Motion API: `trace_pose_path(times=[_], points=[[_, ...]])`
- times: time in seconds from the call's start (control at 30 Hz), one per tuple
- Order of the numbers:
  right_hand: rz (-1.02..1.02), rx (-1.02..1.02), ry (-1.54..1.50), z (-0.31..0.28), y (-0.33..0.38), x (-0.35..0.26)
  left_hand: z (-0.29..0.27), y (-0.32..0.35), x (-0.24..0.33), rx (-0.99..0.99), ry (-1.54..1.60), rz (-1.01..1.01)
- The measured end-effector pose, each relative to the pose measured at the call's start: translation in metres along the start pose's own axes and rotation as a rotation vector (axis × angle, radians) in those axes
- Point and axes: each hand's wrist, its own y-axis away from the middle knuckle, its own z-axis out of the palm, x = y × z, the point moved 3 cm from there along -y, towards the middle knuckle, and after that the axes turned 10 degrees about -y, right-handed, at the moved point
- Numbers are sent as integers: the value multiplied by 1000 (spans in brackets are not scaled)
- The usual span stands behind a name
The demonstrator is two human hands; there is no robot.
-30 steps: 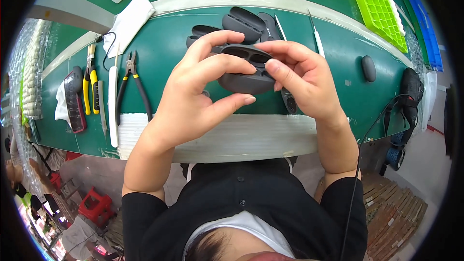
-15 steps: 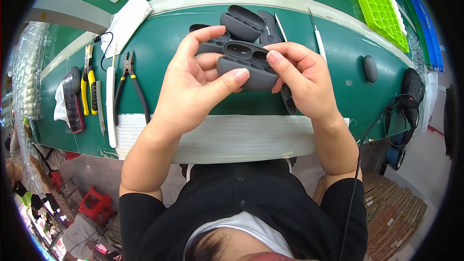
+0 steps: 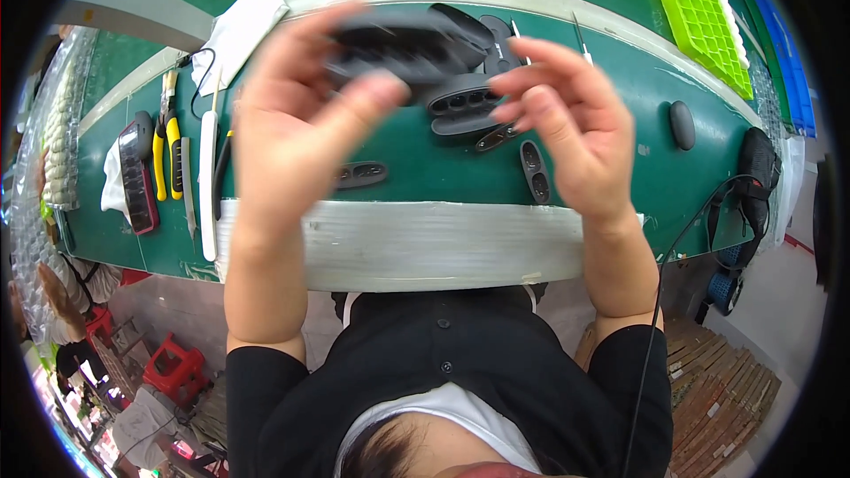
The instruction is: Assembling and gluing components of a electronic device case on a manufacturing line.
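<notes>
My left hand (image 3: 297,124), smeared by motion, grips a dark grey earbud charging case (image 3: 390,46), also blurred, above the bench. To its right my right hand (image 3: 575,128) has its fingers apart and holds nothing. Its fingertips are near another grey earbud case (image 3: 465,99) lying open on the green bench; whether they touch it cannot be told. Behind these lies a further grey case (image 3: 467,34), partly hidden. A grey oval insert with two wells (image 3: 536,172) rests below my right hand. A similar insert (image 3: 363,174) is beside my left wrist.
Yellow-handled pliers (image 3: 166,146), a white stick-like tool (image 3: 209,186) and a red-edged phone-like device (image 3: 138,177) lie at the left. At the right are a small dark oval case (image 3: 682,125) and a black cable (image 3: 686,221). A green grid tray (image 3: 695,22) stands far right.
My right hand has come off the case that both hands held. My left hand has moved left and up with a case. The inserts and the open case beneath are now uncovered.
</notes>
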Motion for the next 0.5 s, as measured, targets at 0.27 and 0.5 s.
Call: trace_pose_path(times=[0.27,0.5], points=[[-32,214,330,-37,-12,-18,-61,-24,-27,280,-248,-71],[123,-21,629,-41,-5,-14,-63,-23,-47,80,-605,-356]])
